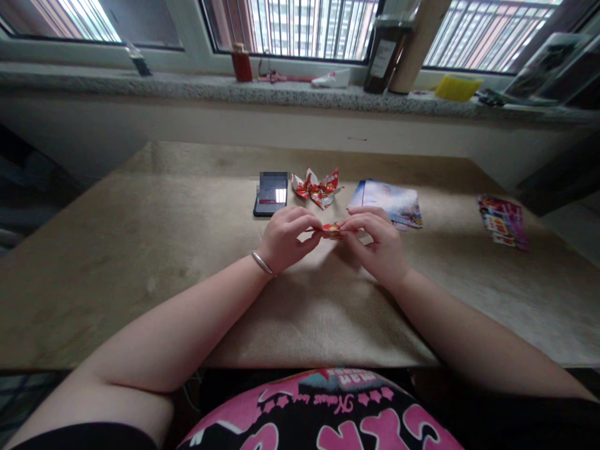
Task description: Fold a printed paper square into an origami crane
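Note:
My left hand [287, 237] and my right hand [377, 242] meet over the middle of the tan table [140, 262]. Both pinch a small folded piece of red and yellow printed paper [330, 230] held between their fingertips, just above the tabletop. My left wrist wears a silver bangle [262, 263]. A little beyond the hands lies a finished folded paper shape [317, 186] in red and white, with pointed tips sticking up.
A dark phone [270, 194] lies left of the folded shape. A stack of printed sheets [389, 201] lies to the right, and more colourful sheets [502, 221] rest near the right edge. The windowsill [290, 92] behind holds a red cup, a dark jar and a yellow item.

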Motion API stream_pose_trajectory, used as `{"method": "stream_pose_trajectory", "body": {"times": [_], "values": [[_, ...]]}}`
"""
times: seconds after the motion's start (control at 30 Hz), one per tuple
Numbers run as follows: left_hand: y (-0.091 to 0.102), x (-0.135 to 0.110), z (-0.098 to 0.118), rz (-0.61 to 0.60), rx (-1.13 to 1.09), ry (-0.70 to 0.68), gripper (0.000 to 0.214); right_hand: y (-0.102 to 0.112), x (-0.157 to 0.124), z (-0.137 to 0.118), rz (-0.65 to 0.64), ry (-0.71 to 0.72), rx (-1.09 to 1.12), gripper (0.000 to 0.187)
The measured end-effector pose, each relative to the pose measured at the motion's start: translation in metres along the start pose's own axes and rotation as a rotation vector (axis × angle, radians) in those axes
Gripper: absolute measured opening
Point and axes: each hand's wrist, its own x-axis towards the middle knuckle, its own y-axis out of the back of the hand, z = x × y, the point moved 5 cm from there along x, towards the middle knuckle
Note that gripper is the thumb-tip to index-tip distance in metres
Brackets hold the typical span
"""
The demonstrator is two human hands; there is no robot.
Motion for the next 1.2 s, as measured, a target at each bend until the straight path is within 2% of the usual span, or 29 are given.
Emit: {"method": "stream_pose_trajectory", "body": {"times": [0.2, 0.37, 0.63, 1.2], "values": [[0.001, 0.001, 0.009, 0.020, -0.008, -0.082, 0.004, -0.005, -0.001, -0.003, -0.031, 0.030, -0.020, 0.006], [0.000, 0.000, 0.007, -0.011, 0.004, -0.058, 0.008, -0.006, -0.001, -0.003, -0.008, 0.002, 0.007, 0.009], [-0.002, 0.001, 0.010, -0.087, 0.072, -0.078, 0.010, -0.013, 0.002, -0.009, -0.055, 0.077, 0.005, 0.011], [-0.001, 0.004, 0.015, -0.158, 0.092, -0.092, 0.013, -0.010, 0.002, -0.004, -0.109, 0.037, 0.040, 0.014]]}}
